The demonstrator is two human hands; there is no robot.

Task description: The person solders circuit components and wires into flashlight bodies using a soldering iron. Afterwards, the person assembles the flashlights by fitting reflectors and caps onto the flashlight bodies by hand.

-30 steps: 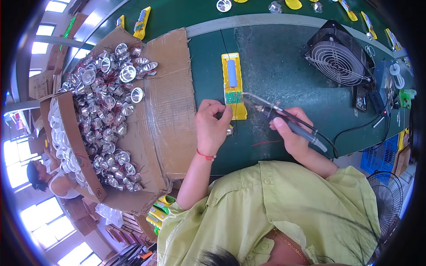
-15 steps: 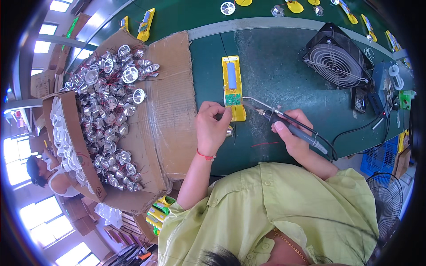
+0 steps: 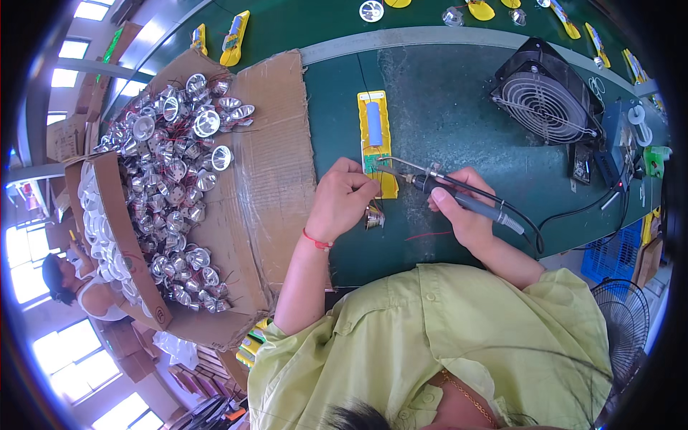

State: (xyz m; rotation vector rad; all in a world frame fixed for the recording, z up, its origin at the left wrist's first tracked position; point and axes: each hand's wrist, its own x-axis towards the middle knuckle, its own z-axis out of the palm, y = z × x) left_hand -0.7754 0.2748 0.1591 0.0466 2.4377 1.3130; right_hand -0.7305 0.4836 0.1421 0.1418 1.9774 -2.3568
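A yellow plastic housing (image 3: 388,188) lies on the green bench before me, holding a blue cylindrical battery (image 3: 374,123) and a small green circuit board (image 3: 372,163). My right hand (image 3: 462,206) grips a grey soldering iron (image 3: 479,206) with a thin metal tube fixed along it; both tips reach the board. Close to the board's lower left, my left hand (image 3: 342,198) is closed in a pinch, apparently on a thin wire, though the fingers partly hide it. Below those fingertips a small silver lamp cup (image 3: 373,217) with thin wires rests beside the housing.
Silver reflector cups (image 3: 175,172) are heaped on cardboard (image 3: 276,143) at left, beside a box of white rings (image 3: 107,229). A black fan (image 3: 542,100) stands at the right rear. A red wire (image 3: 430,234) lies nearby. More yellow housings (image 3: 234,39) sit beyond the metal rail.
The iron and tube have moved left, over the board. My left hand has shifted slightly, and the lamp cup below it now shows more fully.
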